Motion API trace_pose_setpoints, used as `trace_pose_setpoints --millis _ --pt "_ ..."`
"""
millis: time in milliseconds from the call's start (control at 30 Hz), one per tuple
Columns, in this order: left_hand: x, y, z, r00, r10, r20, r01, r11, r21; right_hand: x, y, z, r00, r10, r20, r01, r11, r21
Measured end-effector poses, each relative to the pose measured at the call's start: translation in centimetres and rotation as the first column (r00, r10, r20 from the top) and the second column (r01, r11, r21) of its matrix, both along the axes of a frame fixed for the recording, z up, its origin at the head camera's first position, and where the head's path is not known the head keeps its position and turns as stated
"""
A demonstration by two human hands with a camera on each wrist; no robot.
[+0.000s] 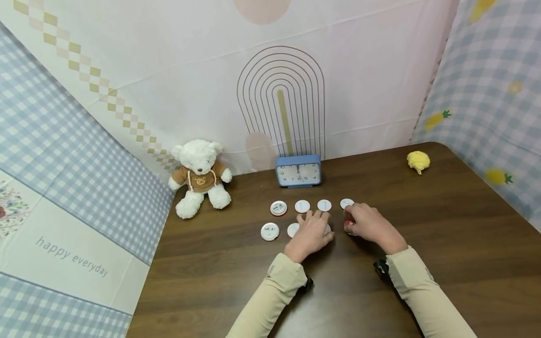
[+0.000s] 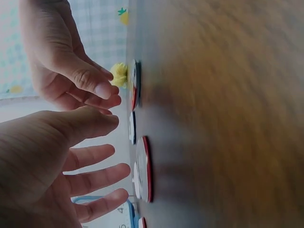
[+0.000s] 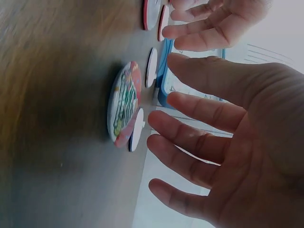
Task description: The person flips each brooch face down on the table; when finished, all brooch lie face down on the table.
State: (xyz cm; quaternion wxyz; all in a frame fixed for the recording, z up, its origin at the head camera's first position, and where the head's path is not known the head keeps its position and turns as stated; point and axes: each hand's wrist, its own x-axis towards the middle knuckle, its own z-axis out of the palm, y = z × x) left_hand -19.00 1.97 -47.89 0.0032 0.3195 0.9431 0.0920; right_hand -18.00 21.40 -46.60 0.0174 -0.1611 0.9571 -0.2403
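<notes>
Several round button badges lie in two rows on the wooden table, most with their white pin-side up, such as the front-left badge (image 1: 269, 231) and the back-left badge (image 1: 278, 208). My left hand (image 1: 310, 234) hovers over the front row, fingers spread and holding nothing, partly hiding badges. Beside it my right hand (image 1: 369, 223) is above the front row's right end. Under its fingers lies a picture-side-up badge (image 3: 124, 104) in red, white and green. In the right wrist view those fingers are apart from it, loosely extended. A white-backed badge (image 1: 347, 203) lies just behind.
A blue alarm clock (image 1: 298, 171) stands behind the badges against the printed cloth. To its left sits a white teddy bear (image 1: 200, 178) in a brown hoodie. A small yellow knitted object (image 1: 418, 161) lies near the far right corner of the table (image 1: 477, 244).
</notes>
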Motion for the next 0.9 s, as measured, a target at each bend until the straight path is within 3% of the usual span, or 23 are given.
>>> trace_pose_setpoints --millis 167,900 --pt "-0.1 0.8 0.0 1.0 -0.01 0.029 0.01 1.0 0.001 0.1 0.5 0.0 1.0 -0.011 0.015 0.011 1.0 0.019" --pt "-0.2 2.8 -0.3 0.995 -0.097 0.009 0.098 0.99 -0.103 0.2 2.1 -0.6 0.995 0.01 0.097 -0.015 0.998 0.057"
